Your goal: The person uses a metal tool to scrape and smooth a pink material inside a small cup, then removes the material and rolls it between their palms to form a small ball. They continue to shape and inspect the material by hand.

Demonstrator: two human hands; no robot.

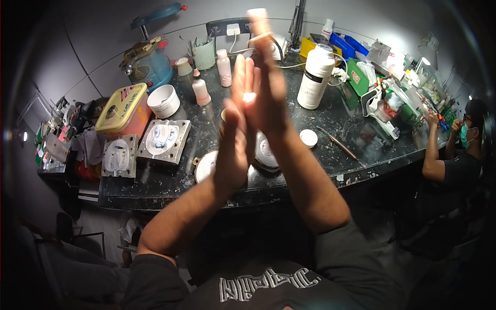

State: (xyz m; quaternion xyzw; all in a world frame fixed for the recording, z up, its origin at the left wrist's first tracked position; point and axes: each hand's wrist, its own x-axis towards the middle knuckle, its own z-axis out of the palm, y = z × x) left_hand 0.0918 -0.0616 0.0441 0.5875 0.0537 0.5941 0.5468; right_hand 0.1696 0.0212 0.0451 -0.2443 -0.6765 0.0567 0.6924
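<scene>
My left hand (237, 124) and my right hand (269, 93) are raised over the bench, palms facing and close together, with the fingers stretched out. The right hand sits a little higher, and its fingers are blurred. Between the palms shows a small bright pinkish-white patch (249, 97); I cannot tell whether it is a soft lump or lit skin. Below the hands, partly hidden by my wrists, are a round mould with white plaster (207, 166) and another round whitish piece (266, 155). A white round lid (308, 138) lies beside my right forearm.
Two metal flask halves (164, 138) (120, 157) with plaster lie left, by a yellow-lidded tub (122, 109) and white pot (164, 101). Pink bottles (201, 90) (223, 70), a large white bottle (316, 77) and a pointed tool (341, 144) stand or lie around. Another person (460, 155) sits at right.
</scene>
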